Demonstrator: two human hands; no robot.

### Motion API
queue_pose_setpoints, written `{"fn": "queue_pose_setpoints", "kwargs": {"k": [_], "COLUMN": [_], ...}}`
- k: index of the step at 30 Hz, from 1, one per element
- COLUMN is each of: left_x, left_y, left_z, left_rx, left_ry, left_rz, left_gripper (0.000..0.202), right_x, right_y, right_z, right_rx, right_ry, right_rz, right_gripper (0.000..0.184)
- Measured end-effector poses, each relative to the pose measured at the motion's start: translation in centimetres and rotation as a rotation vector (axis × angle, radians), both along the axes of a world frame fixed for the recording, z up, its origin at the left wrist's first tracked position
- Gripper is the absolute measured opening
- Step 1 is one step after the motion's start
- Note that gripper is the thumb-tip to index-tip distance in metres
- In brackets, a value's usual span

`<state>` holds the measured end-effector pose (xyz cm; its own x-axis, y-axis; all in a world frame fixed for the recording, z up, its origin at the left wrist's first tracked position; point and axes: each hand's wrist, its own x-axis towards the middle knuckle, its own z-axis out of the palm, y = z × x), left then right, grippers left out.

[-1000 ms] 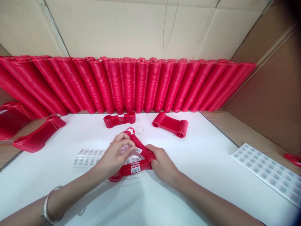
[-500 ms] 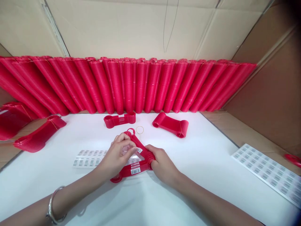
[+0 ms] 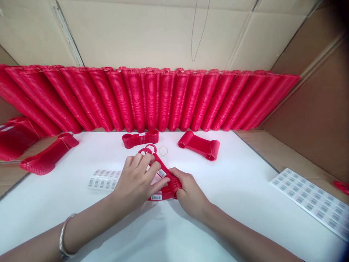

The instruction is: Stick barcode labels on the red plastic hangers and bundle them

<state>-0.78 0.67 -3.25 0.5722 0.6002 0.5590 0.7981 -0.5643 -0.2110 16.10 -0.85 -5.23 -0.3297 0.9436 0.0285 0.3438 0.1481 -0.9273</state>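
My right hand [image 3: 191,187] is closed round one end of a fanned bundle of flat red plastic pieces with ring-shaped ends [image 3: 165,167]. White barcode stickers [image 3: 156,197] show on the bundle's pieces. Over the fan's left side lies my left hand [image 3: 139,174], its fingers apart and bent, thumb stretched toward the middle; the fingertips touch the pieces and partly hide them. Two open ring ends stick out beyond the left fingers. A sheet of barcode stickers [image 3: 102,184] lies left of the left hand, partly covered by it.
Long stacks of red pieces [image 3: 165,102] line the back against cardboard [image 3: 152,32]. Short bundles lie at back centre [image 3: 140,139], right [image 3: 199,145] and left [image 3: 50,154]. A rubber band [image 3: 163,150] lies behind the hands. Another sticker sheet [image 3: 311,200] is at right.
My left hand has gone from a pinch near a sticker to spread fingers over the fan. A second ring end now shows at the top. My right hand keeps its grip.
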Motion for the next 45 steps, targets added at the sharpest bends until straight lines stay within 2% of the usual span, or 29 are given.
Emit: {"fn": "queue_pose_setpoints", "kwargs": {"k": [5, 10, 15, 21, 25, 27, 29, 31, 34, 39, 45], "left_x": [-0.1, -0.1, -0.1, 0.1, -0.3, -0.7, -1.2, -1.6, -2.2, -2.8, -3.8], "left_y": [-0.1, -0.3, -0.3, -0.7, -0.2, 0.4, 1.0, 1.5, 1.7, 1.2, 0.5], "left_z": [1.1, 1.5, 1.6, 1.4, 1.2, 1.2, 1.3, 1.5, 2.0, 2.9, 2.5], "left_rx": [0.027, 0.045, 0.023, 0.143, 0.142, 0.109, 0.071, 0.009, -0.167, -0.427, -0.525], "left_ry": [0.01, 0.006, 0.022, 0.073, -0.005, -0.065, -0.104, -0.154, -0.277, -0.521, -0.629], "left_rz": [0.006, 0.028, 0.021, 0.069, 0.099, 0.123, 0.127, 0.107, 0.043, 0.009, -0.079], "left_gripper": [0.027, 0.031, 0.027, 0.026, 0.041, 0.054, 0.057, 0.047, 0.029, 0.014, 0.014], "right_x": [-0.3, -0.5, -0.5, -0.5, -0.5, -0.5, -0.6, -0.7, -0.6, -0.3, -0.2], "right_y": [-0.7, -1.0, -1.1, -1.2, -1.3, -1.3, -1.3, -1.2, -1.1, -0.8, -0.7], "right_z": [0.5, 0.8, 1.1, 1.2, 1.2, 1.1, 1.1, 1.1, 1.1, 1.1, 1.1], "right_rx": [-0.007, -0.011, -0.038, -0.026, -0.058, -0.089, -0.107, -0.113, -0.129, -0.149, -0.14], "right_ry": [0.117, 0.191, 0.194, 0.189, 0.199, 0.216, 0.234, 0.258, 0.283, 0.251, 0.215], "right_rz": [0.03, 0.025, 0.021, 0.011, -0.001, -0.003, 0.003, 0.008, 0.018, 0.024, 0.028], "right_gripper": [0.037, 0.042, 0.049, 0.051, 0.05, 0.051, 0.049, 0.047, 0.045, 0.041, 0.042]}}
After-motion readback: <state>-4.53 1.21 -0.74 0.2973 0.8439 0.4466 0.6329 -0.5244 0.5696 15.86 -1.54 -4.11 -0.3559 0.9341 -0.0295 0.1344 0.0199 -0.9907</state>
